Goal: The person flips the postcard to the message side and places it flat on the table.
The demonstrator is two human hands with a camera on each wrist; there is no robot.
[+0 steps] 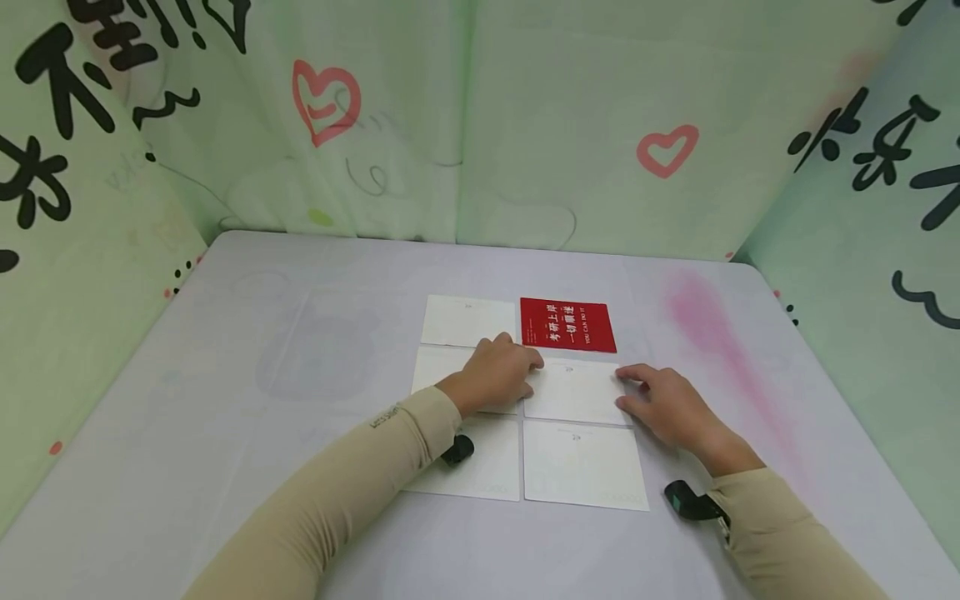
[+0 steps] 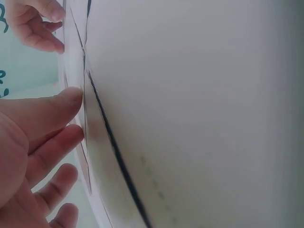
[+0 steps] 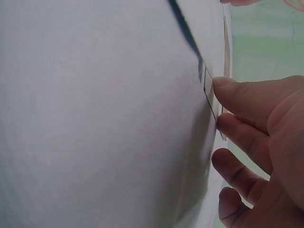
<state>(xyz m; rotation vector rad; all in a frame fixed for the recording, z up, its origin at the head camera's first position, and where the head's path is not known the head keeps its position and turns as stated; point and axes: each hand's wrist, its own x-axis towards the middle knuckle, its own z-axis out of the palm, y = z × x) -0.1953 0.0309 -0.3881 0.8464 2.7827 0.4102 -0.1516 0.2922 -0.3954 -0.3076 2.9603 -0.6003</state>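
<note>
In the head view a white card with a small printed mark lies on the table between my two hands. The thumb and fingertips of my left hand are at its left edge, and this hand partly covers another white card. At its right edge are the thumb and fingertips of my right hand. The left wrist view shows the left hand with fingers slightly bent and spread. In the right wrist view, the right hand's thumb and forefinger touch the card's edge.
A red card with white lettering lies behind the middle card, and a white card lies to its left. Nearer me are two more white cards, one at the right. Printed cloth walls surround the white table.
</note>
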